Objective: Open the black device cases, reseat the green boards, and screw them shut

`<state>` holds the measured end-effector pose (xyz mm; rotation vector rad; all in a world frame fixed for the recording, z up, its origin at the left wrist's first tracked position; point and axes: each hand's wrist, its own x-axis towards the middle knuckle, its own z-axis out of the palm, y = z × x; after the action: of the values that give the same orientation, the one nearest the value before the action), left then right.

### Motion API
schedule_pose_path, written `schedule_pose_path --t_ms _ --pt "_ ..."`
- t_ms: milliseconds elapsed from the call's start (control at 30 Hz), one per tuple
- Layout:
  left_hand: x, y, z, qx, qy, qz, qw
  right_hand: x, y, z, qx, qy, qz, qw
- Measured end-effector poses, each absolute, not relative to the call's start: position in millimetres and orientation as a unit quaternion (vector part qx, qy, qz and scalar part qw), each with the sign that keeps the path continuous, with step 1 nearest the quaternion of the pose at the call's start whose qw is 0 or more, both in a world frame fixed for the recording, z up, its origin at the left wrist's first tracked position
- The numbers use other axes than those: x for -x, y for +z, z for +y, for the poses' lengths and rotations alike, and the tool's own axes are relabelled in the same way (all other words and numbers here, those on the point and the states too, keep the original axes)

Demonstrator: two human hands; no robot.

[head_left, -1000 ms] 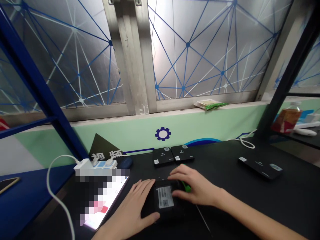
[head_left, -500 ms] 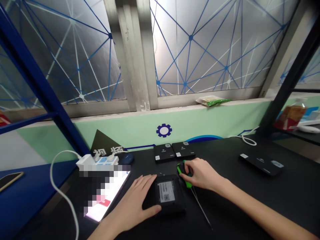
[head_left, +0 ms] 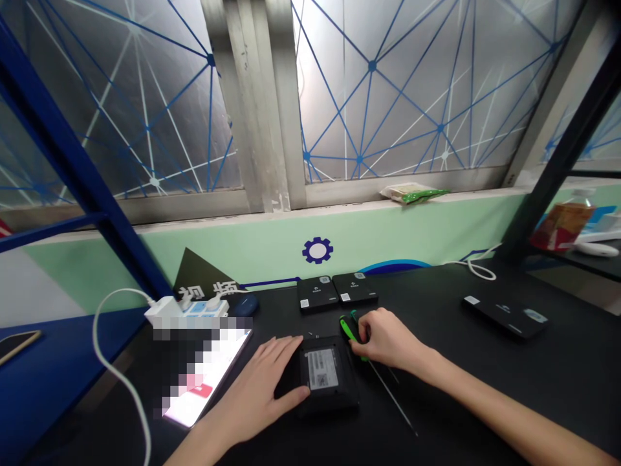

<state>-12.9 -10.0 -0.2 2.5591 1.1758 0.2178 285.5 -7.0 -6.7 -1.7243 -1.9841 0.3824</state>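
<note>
A black flat box-shaped device (head_left: 334,402) lies on the black table with a white printed label facing up. My left hand (head_left: 272,375) rests along its left side, fingers stretched out and thumb apart, touching its edge. Just right of the device, my right hand (head_left: 383,333) is closed around the handle of a lime-green and black screwdriver (head_left: 347,327). Its long thin shaft points toward the front right. A second shaft and a darker green end show beside it, partly hidden by the hand. Tiny screws (head_left: 314,335) lie behind the device.
Two similar black devices (head_left: 317,295) sit side by side near the wall, and another device (head_left: 505,316) lies at the right. A lit phone (head_left: 213,382), a white power strip (head_left: 204,310) with a cable, and a dark blue round-edged object (head_left: 246,304) are at the left.
The lime-green screwdriver has turned slightly in my right hand, its tip shifting up and right. The second shaft now shows less and sits farther from it. My left hand stays put.
</note>
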Motion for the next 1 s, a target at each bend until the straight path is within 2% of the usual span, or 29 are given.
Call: schedule_pose_path --t_ms 167,333,533,767,1000 --pt "12.8 0.3 -9.4 -0.888 0.073 0.424 0.165 -290.2 -1.1 -2.6 0.588 0.270 -0.667 0.370" --pt "14.5 -2.5 -9.1 -0.891 0.073 0.419 0.158 -297.3 1.3 2.1 0.473 0.443 -0.564 0.511" --pt "13.8 -1.3 -9.9 -0.892 0.078 0.419 0.154 -300.2 3.6 4.4 0.386 0.489 -0.466 0.628" --pt "13.3 1.2 -11.6 -0.885 0.086 0.426 0.170 -303.8 2.6 7.4 0.365 0.470 -0.414 0.689" --pt "14.1 4.3 -12.9 -0.888 0.078 0.416 0.178 -300.1 -5.3 6.3 0.371 0.502 -0.446 0.642"
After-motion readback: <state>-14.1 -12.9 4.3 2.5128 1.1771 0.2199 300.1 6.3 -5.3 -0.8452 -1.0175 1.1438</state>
